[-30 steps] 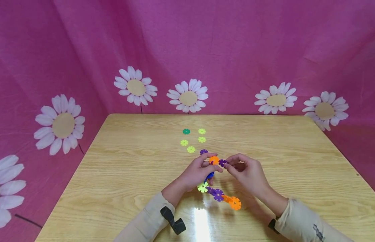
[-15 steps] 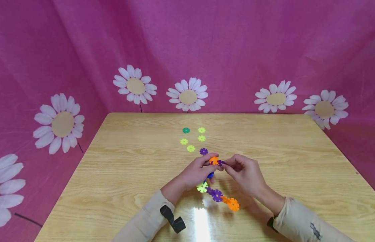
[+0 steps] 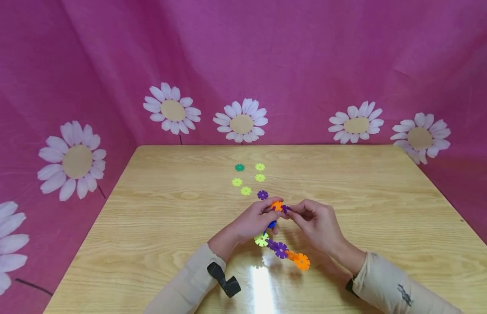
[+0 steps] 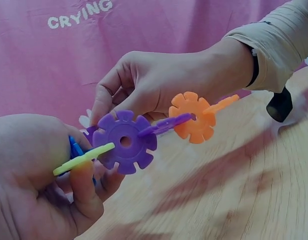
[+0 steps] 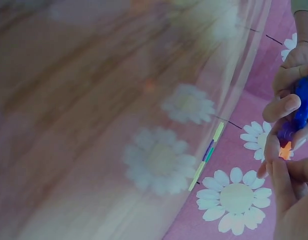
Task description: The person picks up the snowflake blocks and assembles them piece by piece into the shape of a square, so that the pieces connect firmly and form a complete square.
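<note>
My left hand (image 3: 253,223) grips a chain of slotted plastic flower discs over the table. An orange disc (image 3: 277,206) shows between its thumb and fingers, with blue discs (image 5: 304,100) beside it. From below this hand the chain runs on through a yellow-green disc (image 3: 261,239), purple discs (image 4: 125,142) and orange discs (image 3: 302,261), standing at angles to one another. Between thumb and fingertips my right hand (image 3: 321,224) pinches a small purple disc (image 3: 285,209) against the orange disc's edge. Fingers partly cover that contact, so whether the slots interlock is unclear.
Loose discs lie flat on the wooden table (image 3: 168,218) beyond my hands: one green (image 3: 239,167), several yellow-green (image 3: 246,191) and one purple (image 3: 262,195). A pink cloth (image 3: 298,65) with printed daisies hangs behind the table and along its sides.
My right hand has brought the small purple disc slightly left, tight against the orange disc. The left hand keeps its grip on the chain, and the head view has shifted slightly.
</note>
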Available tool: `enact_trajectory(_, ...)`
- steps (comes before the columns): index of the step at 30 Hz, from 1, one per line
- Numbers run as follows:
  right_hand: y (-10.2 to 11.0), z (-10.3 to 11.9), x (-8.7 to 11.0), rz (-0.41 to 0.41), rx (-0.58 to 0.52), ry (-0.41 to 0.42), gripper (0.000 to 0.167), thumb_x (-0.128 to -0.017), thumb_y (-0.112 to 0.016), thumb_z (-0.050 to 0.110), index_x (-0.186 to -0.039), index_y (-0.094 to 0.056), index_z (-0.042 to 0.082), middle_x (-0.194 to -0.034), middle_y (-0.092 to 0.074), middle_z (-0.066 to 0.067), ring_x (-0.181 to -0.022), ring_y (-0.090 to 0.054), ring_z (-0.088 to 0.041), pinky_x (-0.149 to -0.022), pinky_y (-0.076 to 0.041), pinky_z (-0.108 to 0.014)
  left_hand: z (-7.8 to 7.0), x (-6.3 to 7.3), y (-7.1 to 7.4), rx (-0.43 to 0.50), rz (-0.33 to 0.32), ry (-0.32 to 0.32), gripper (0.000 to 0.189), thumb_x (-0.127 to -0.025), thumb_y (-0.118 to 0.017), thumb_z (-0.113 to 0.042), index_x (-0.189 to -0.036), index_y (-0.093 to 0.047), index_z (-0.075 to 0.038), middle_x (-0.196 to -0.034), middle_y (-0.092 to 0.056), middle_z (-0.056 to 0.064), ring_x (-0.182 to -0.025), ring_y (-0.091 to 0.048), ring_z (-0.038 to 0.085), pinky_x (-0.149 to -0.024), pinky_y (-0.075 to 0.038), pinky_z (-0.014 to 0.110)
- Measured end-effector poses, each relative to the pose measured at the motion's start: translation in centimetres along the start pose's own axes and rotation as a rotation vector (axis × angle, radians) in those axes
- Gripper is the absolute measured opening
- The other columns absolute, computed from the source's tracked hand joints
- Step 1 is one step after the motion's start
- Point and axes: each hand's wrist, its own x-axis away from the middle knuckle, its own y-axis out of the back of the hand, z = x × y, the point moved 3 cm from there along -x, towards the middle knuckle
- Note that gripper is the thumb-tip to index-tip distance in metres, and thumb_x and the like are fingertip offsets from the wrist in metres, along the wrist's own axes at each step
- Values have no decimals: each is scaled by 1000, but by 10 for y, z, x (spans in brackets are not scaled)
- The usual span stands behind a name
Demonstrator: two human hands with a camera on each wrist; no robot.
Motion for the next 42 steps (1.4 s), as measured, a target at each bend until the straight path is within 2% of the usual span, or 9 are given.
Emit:
enact_trajectory(3,0,-1,0,-24,-17,-1,10,-84,-73,-7,-89,-74,2,-86,-77,-11,-73,-75,-22,-65,-58,-21,0,-2,0,-5,-5,0,53,-104,-49,-17,-154,-35,-5,-125,-68,21,-67,-62,14,-65,-49,24)
enact_trajectory(7,-1,-4,0,-43,-4,-43,9,-84,-73,-7,-90,-74,1,-85,-77,-11,-72,-74,-11,-64,-59,-21,0,-4,0,-29,-29,7,52,-104,-51,-19,-153,-38,-9,-124,-69,18,-69,-64,17,-61,-46,22)
enact_trajectory(11,-1,-7,-2,-32,21,-78,9,-85,-74,-6,-88,-75,2,-83,-77,-9,-72,-71,-2,-63,-58,-21,0,-5,1,-46,-43,12,51,-104,-51,-20,-152,-39,-10,-123,-70,15,-71,-65,19,-65,-49,25)
enact_trajectory(23,3,-1,-13,-2,134,-34,8,-83,-75,-6,-83,-73,2,-80,-76,-9,-63,-67,-4,-56,-55,-17,-7,-9,3,-63,-38,25,53,-104,-48,-20,-154,-35,-7,-120,-68,19,-73,-65,18,-61,-44,22)
enact_trajectory(27,2,3,-14,-10,158,5,7,-82,-76,-6,-83,-73,1,-80,-76,-9,-61,-67,-8,-56,-54,-15,-8,-10,4,-64,-40,25,51,-105,-48,-19,-154,-36,-9,-122,-66,23,-86,-70,29,-57,-37,22)
enact_trajectory(29,1,3,-15,-15,154,1,7,-82,-77,-5,-83,-73,1,-79,-76,-9,-60,-66,-7,-55,-53,-15,-8,-10,4,-43,-36,22,50,-105,-47,-18,-154,-36,-8,-128,-64,22,-94,-72,32,-63,-45,22)
enact_trajectory(31,0,3,-15,-21,141,-10,7,-82,-77,-4,-82,-72,1,-80,-76,-9,-61,-65,-4,-54,-53,-15,-8,-11,4,-14,-34,13,49,-105,-46,-16,-153,-37,-7,-135,-62,18,-99,-72,32,-78,-53,27)
enact_trajectory(34,0,3,-16,-40,113,-27,8,-82,-77,-4,-82,-72,2,-80,-76,-10,-62,-65,-2,-54,-54,-16,-9,-11,4,15,-33,9,48,-105,-46,-17,-152,-38,-8,-137,-61,14,-99,-73,27,-101,-51,38)
enact_trajectory(42,4,6,-20,-18,148,-13,6,-83,-76,-4,-83,-73,1,-79,-76,-10,-59,-67,-10,-53,-52,-15,-11,-12,3,12,-15,11,47,-105,-45,-18,-152,-39,-12,-134,-61,18,-102,-72,24,-104,-49,46)
